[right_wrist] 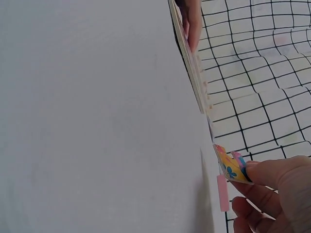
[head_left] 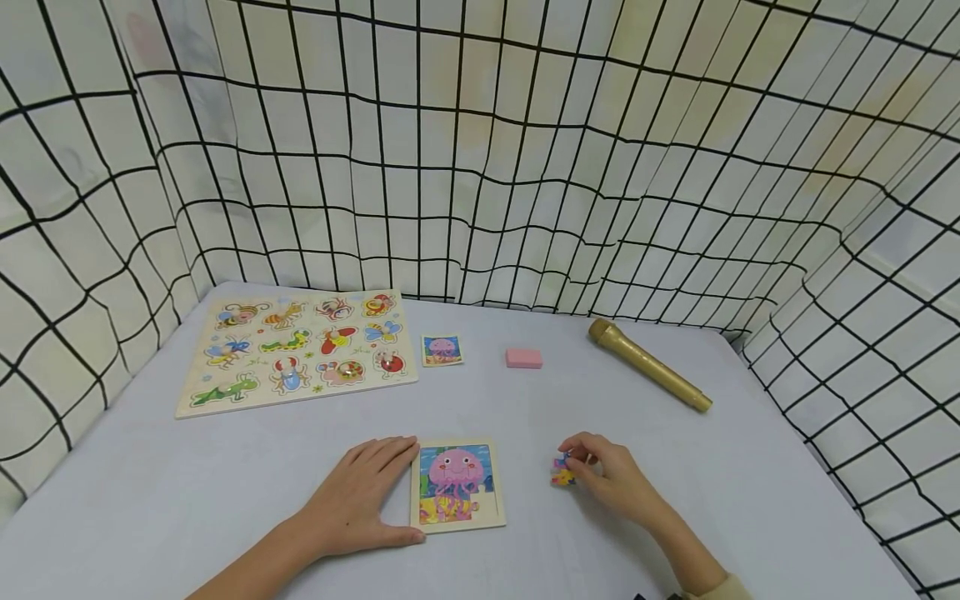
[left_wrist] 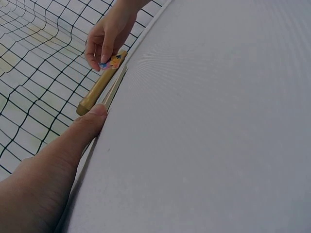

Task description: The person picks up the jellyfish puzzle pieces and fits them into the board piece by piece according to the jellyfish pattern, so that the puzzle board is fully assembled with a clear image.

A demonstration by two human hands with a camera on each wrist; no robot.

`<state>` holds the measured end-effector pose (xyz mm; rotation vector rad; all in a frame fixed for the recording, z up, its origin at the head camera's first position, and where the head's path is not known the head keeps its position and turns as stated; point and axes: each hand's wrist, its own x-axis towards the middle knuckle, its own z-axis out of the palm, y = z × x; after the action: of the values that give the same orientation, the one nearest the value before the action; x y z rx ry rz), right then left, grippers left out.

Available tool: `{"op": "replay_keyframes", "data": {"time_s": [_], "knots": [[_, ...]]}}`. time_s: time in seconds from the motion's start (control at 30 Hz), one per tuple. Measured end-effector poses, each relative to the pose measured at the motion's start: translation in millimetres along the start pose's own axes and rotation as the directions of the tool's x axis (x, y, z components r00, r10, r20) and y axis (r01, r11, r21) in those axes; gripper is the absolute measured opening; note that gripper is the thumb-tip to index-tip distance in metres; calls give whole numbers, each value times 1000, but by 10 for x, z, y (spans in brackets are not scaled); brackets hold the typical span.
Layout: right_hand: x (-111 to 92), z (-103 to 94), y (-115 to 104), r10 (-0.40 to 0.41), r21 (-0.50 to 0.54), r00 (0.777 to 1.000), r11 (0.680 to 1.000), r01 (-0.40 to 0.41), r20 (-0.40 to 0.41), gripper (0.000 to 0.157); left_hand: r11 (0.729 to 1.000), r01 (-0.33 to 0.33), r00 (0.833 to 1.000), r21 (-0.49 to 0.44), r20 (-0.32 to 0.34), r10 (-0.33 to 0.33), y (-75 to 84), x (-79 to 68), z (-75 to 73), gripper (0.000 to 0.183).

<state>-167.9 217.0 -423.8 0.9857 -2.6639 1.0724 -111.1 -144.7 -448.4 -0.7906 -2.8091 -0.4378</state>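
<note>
A square wooden jigsaw puzzle (head_left: 453, 479) with a pink jellyfish lies on the table, with a gap at its lower right. My left hand (head_left: 363, 500) rests along its left side, fingers fairly straight, fingertips at the upper corner and thumb at the lower one. To the right of the puzzle, my right hand (head_left: 611, 475) pinches a small colorful puzzle piece (head_left: 562, 472) between thumb and fingers. The right wrist view shows this piece (right_wrist: 229, 162) tilted up, yellow with a blue flower. In the left wrist view the thumb (left_wrist: 92, 121) touches the puzzle's edge.
A wooden insect peg board (head_left: 300, 350) lies at the back left. Beside it are a small jellyfish picture card (head_left: 442, 351), a pink block (head_left: 523, 358) and a gold microphone (head_left: 651, 366). Black netting (head_left: 480, 167) over white cloth walls surrounds the table (head_left: 315, 450).
</note>
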Motion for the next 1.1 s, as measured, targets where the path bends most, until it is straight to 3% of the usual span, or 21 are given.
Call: {"op": "replay_keyframes", "data": {"time_s": [0.43, 0.8, 1.1], "knots": [[149, 150, -192, 7, 25, 998, 1000, -9, 63, 15, 1000, 8, 1000, 0, 5, -8, 4, -12, 0, 103], [236, 297, -336, 8, 88, 987, 996, -22, 160, 14, 1000, 1, 1000, 6, -9, -1, 4, -8, -1, 102], [266, 430, -444, -85, 157, 979, 986, 56, 186, 14, 1000, -8, 1000, 6, -18, 8, 5, -8, 0, 102]]}}
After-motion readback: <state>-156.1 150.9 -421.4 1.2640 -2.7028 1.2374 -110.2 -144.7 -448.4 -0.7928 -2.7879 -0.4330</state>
